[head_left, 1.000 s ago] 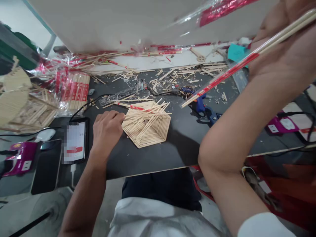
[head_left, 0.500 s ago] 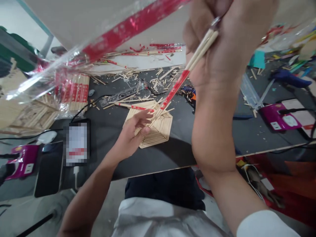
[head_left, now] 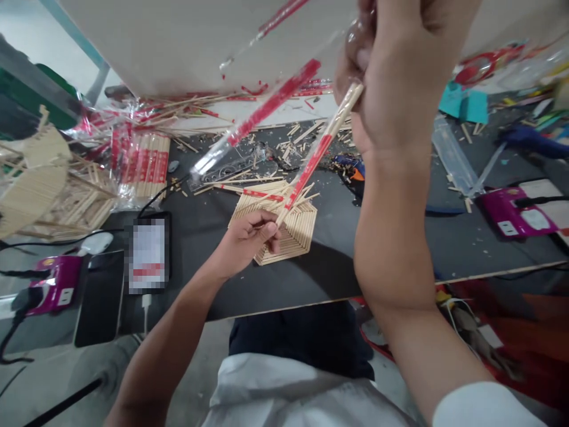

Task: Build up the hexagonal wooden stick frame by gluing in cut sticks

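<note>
My left hand [head_left: 253, 240] pinches the lower end of a pair of wooden chopsticks [head_left: 320, 151] with a red-printed clear wrapper. The chopsticks slant up to the right, their upper end beside my raised right hand [head_left: 373, 65], whose fingers are closed round clear plastic. Empty clear-and-red wrappers [head_left: 275, 110] hang in the air left of my right hand. Under my left hand lies a hexagonal panel of wooden sticks [head_left: 296, 231], with loose sticks and another red-wrapped pair [head_left: 262, 194] on top.
Bundled wrapped chopsticks [head_left: 144, 160] and a stick-built model [head_left: 53, 184] stand at the left. Two phones [head_left: 100, 296] and a purple power strip [head_left: 56, 284] lie nearer. Stick scraps [head_left: 293, 142] litter the back. Another purple power strip [head_left: 518, 212] is at the right.
My left hand has closed on the lower end of the chopsticks. My right hand has shifted slightly left in view, and the hanging wrappers have swung and now look separate.
</note>
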Action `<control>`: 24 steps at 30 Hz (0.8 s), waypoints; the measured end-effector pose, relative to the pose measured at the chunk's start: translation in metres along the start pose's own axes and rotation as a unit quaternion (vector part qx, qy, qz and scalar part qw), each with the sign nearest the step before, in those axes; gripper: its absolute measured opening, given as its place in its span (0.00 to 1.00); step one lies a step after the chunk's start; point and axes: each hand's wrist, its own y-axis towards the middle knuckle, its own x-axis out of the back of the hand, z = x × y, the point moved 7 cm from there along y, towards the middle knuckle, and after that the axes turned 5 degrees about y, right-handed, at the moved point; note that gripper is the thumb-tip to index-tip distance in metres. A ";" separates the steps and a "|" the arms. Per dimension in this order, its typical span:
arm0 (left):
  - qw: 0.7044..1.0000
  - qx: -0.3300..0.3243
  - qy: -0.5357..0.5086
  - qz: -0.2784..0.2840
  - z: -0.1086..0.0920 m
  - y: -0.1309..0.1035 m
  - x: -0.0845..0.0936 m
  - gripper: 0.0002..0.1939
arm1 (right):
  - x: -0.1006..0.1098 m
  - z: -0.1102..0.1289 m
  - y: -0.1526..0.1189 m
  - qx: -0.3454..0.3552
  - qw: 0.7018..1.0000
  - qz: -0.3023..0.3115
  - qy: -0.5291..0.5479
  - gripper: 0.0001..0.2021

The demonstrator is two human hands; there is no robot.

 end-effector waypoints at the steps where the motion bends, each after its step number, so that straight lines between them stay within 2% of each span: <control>1: 1.000 -0.004 -0.001 0.000 0.000 0.001 0.001 0.15 | 0.001 -0.001 0.000 0.007 0.999 0.015 -0.040 0.17; 5: 1.000 -0.003 0.014 0.004 0.000 0.002 0.003 0.17 | -0.001 -0.003 -0.001 0.011 0.978 0.109 -0.177 0.17; 8: 1.000 -0.012 0.026 -0.004 -0.002 0.002 0.005 0.17 | -0.004 -0.005 -0.006 -0.058 0.966 0.169 -0.189 0.19; 11: 0.999 -0.030 0.017 -0.030 -0.005 0.001 0.009 0.17 | -0.005 -0.006 -0.010 -0.122 0.955 0.197 -0.185 0.19; 13: 0.999 -0.032 0.008 -0.043 -0.005 0.000 0.012 0.17 | -0.006 -0.005 -0.011 -0.139 0.946 0.212 -0.202 0.18; 17: 0.998 -0.016 0.010 -0.062 -0.002 0.000 0.018 0.19 | -0.014 -0.006 -0.015 -0.149 0.930 0.252 -0.220 0.17; 22: 0.989 -0.081 0.067 -0.103 -0.009 -0.001 0.028 0.23 | -0.024 -0.005 -0.020 -0.143 0.921 0.302 -0.201 0.18; 24: 0.978 -0.107 0.140 -0.115 -0.013 -0.004 0.029 0.27 | -0.023 -0.006 -0.020 -0.144 0.917 0.309 -0.206 0.19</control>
